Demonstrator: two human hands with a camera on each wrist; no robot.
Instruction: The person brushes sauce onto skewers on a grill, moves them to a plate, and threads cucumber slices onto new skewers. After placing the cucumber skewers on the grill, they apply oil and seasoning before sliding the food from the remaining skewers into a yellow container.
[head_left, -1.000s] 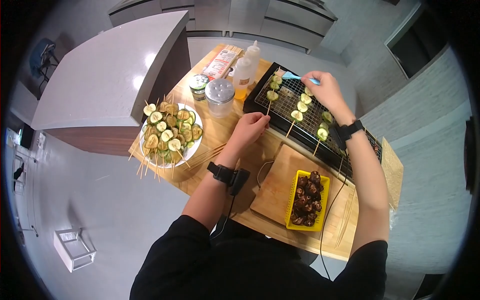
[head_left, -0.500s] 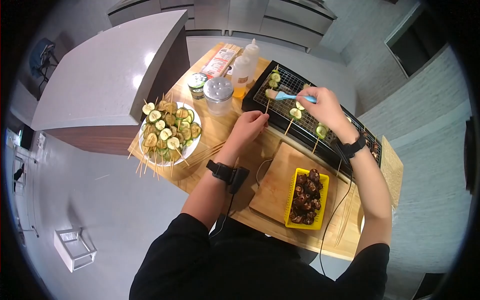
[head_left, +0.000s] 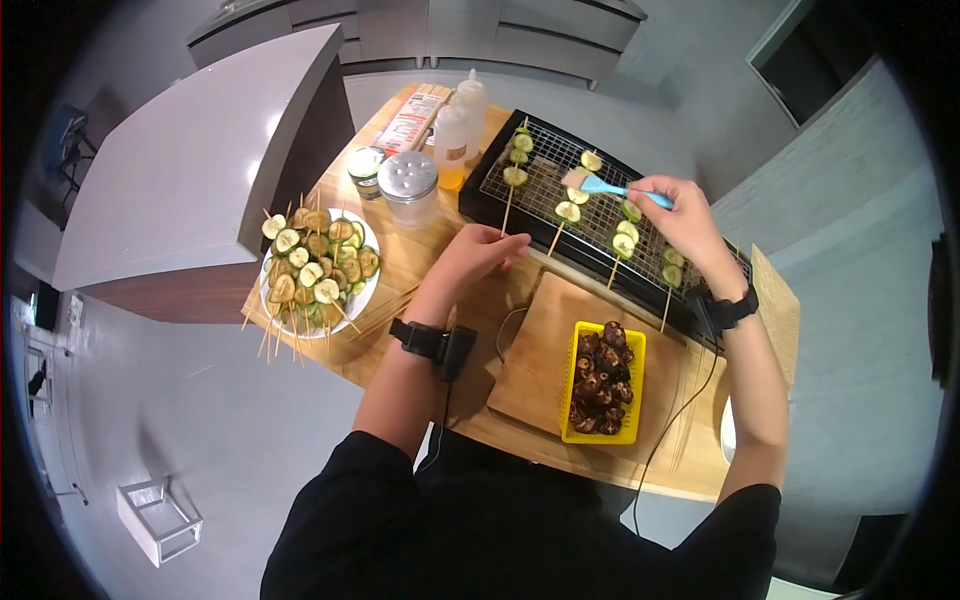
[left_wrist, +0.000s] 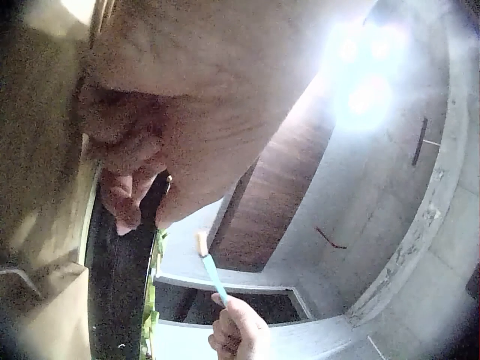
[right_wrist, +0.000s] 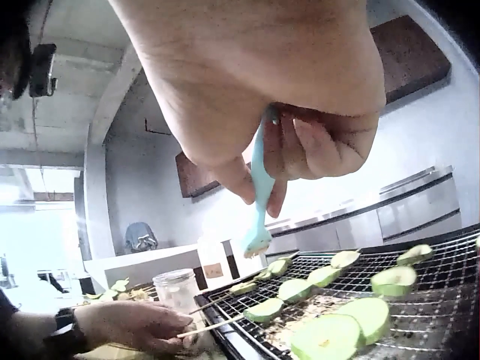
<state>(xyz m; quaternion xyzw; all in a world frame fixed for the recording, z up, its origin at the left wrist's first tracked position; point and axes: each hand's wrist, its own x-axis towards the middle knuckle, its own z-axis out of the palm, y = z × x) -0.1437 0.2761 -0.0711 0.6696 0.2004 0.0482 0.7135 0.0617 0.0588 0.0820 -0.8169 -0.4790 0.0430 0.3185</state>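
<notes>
In the head view, the right hand grips a light-blue brush, its bristles over the second skewer's cucumber slices on the black grill. The right wrist view shows the brush pointing down from the curled fingers, above the grill rack. My left hand is at the grill's near edge, fingers extended between the stick ends of the first two skewers. In the right wrist view, a stick meets the left hand's fingertips; a firm hold is not visible.
A plate piled with cucumber skewers stands left. Behind the left hand are a shaker jar, a green tin and squeeze bottles. In front lie a cutting board and yellow basket of dark pieces.
The brush has moved right, from the first skewer's slices to the second skewer. My left hand has shifted right past the first stick's end. The head view has also shifted.
</notes>
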